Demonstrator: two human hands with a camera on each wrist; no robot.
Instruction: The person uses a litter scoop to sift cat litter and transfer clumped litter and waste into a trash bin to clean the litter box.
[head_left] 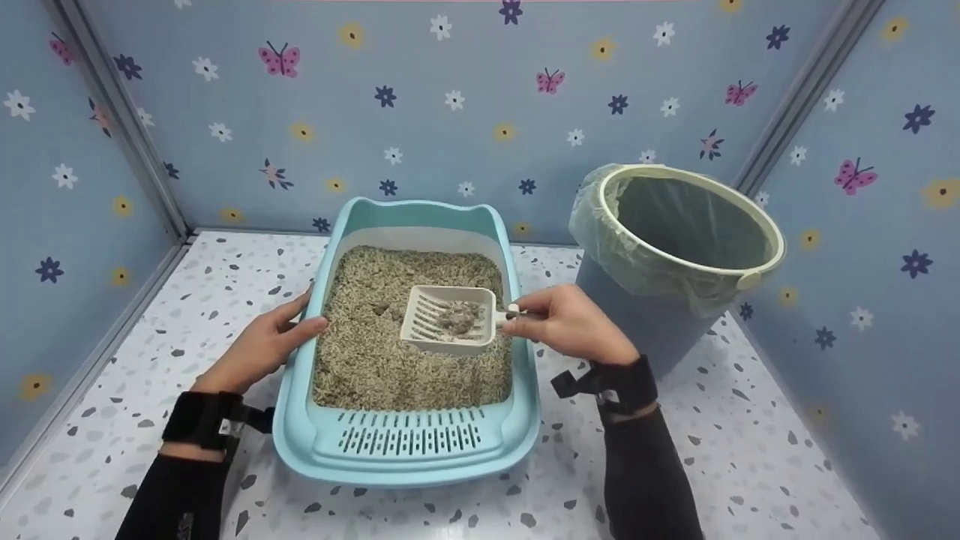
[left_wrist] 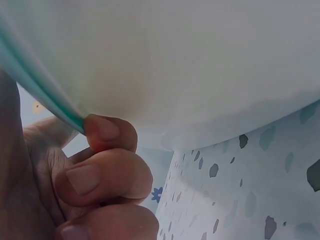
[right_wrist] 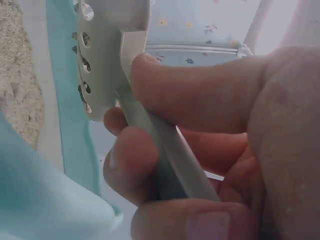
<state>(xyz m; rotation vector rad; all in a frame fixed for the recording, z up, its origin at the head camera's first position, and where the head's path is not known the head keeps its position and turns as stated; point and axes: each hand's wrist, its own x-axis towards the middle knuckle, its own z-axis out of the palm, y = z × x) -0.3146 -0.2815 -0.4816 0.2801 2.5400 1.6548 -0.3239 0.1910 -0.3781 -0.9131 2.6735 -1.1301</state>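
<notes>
A turquoise litter box (head_left: 409, 457) filled with tan granular litter (head_left: 375, 360) stands on the speckled surface. My left hand (head_left: 262, 341) holds its left rim, thumb on top; the left wrist view shows the fingers (left_wrist: 110, 175) curled beneath the rim (left_wrist: 65, 112). My right hand (head_left: 566, 322) grips the handle (right_wrist: 177, 157) of a pale slotted litter scoop (head_left: 418, 319) at the box's right side. The scoop is held over the litter, roughly level, with a greyish-brown clump and loose grains (head_left: 459, 319) in it. Another small dark clump (head_left: 382, 308) lies on the litter left of the scoop.
A blue-grey bin (head_left: 667, 330) stands to the right behind my right hand. A translucent liner bag (head_left: 622, 251) folds over its top under a cream ring (head_left: 776, 236). Flower-and-butterfly patterned panels (head_left: 450, 120) enclose the back and both sides.
</notes>
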